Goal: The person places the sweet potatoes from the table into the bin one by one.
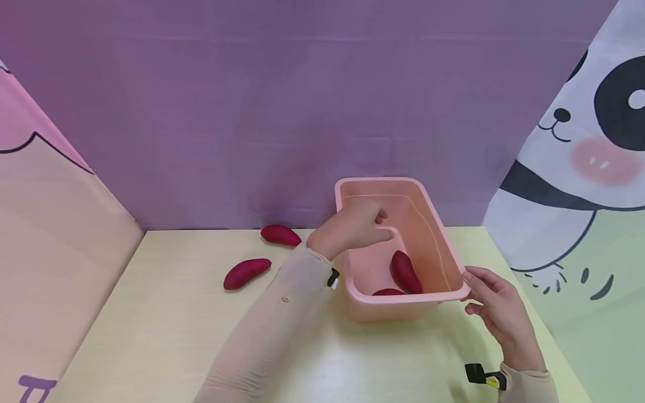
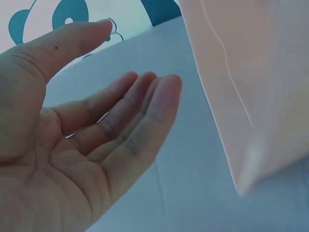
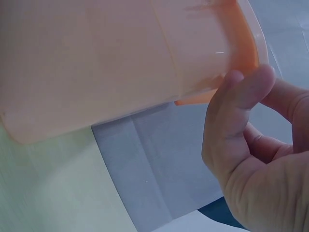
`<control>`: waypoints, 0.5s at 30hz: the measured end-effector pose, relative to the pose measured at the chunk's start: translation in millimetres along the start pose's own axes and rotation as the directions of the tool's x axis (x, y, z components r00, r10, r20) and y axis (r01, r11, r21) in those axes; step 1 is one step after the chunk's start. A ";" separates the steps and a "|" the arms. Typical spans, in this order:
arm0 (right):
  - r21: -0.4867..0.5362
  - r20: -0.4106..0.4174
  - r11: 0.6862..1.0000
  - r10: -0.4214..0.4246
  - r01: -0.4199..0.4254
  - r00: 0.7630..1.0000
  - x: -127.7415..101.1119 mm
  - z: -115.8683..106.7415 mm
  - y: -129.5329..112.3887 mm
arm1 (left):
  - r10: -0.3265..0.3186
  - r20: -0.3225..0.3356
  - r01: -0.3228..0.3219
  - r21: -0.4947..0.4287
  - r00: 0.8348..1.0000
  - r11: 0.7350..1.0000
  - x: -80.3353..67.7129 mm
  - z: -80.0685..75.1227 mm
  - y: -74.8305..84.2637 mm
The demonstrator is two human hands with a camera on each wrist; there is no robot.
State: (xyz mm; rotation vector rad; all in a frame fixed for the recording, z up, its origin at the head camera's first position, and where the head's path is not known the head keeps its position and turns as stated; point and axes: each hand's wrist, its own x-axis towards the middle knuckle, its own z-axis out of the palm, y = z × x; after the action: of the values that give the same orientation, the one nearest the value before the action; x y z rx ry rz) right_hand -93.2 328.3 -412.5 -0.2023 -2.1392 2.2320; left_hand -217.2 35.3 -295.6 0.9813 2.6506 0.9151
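A pink plastic bin stands on the table, tilted in the head view. My right hand pinches its near right rim corner between thumb and fingers; the right wrist view shows those fingertips at the rim. Over the bin's left side reaches my left hand, holding nothing, with thumb and fingers spread apart, also plain in the left wrist view. Inside the bin lie a dark red sweet potato and a second sweet potato, partly hidden by the near wall.
Left of the bin, one sweet potato lies near the table's back edge and another sweet potato closer in. A purple cloth backdrop rises behind the pale table. Printed panels stand on both sides.
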 end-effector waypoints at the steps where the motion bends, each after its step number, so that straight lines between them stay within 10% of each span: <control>1: 0.000 -0.002 1.000 0.002 -0.002 1.000 -0.4 -0.4 -0.4 | 0.002 -0.018 -0.002 0.009 1.000 1.000 -4.8 -1.4 -4.8; 15: 0.005 -0.010 1.000 0.004 -0.004 1.000 -2.9 2.7 -2.4 | -0.198 -0.131 0.186 -0.099 0.971 0.977 -107.8 7.9 -93.3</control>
State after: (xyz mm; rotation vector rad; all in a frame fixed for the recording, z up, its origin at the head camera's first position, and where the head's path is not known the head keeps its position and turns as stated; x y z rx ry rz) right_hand -90.8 325.4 -409.8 -0.2170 -2.1303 2.2335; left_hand -181.2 -85.1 -363.5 0.6485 2.7334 1.0786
